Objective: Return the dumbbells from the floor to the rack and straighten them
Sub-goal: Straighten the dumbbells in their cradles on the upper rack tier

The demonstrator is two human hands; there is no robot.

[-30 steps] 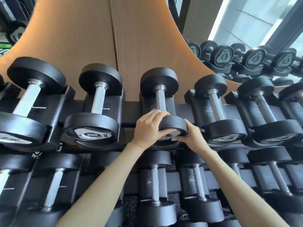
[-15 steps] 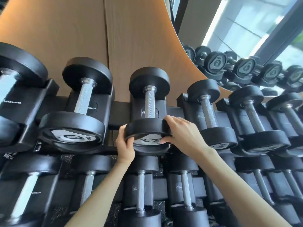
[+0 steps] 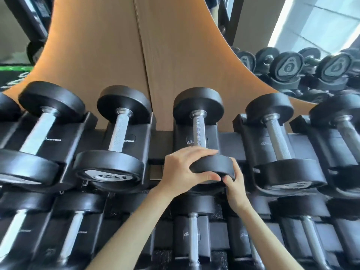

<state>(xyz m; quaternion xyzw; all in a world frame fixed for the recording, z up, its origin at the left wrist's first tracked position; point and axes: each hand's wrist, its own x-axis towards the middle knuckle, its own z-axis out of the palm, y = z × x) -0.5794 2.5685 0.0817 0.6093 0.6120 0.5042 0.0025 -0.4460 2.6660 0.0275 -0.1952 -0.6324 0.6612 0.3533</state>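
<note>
In the middle of the frame, the left hand (image 3: pixel 183 170) and the right hand (image 3: pixel 235 185) wrap their fingers (image 3: pixel 204 152) tight round the front end of the dumbbell (image 3: pixel 199 131), probably to turn it straight on the rack (image 3: pixel 229 141).

Wood-grain wall panel (image 3: pixel 116 55) directly above the hands (image 3: pixel 181 168), vertical seam down its middle. Mirror (image 3: pixel 251 36) up-right of them, bright pane (image 3: pixel 321 22) in it. Green strip (image 3: pixel 13 67) far up-left. Speckled rubber floor (image 3: pixel 218 259) below.

Matt blk dumbbell head (image 3: pixel 212 165), knurled metal handle (image 3: pixel 198 131) (shiny); wood-grain wall (image 3: pixel 185 45)
</note>
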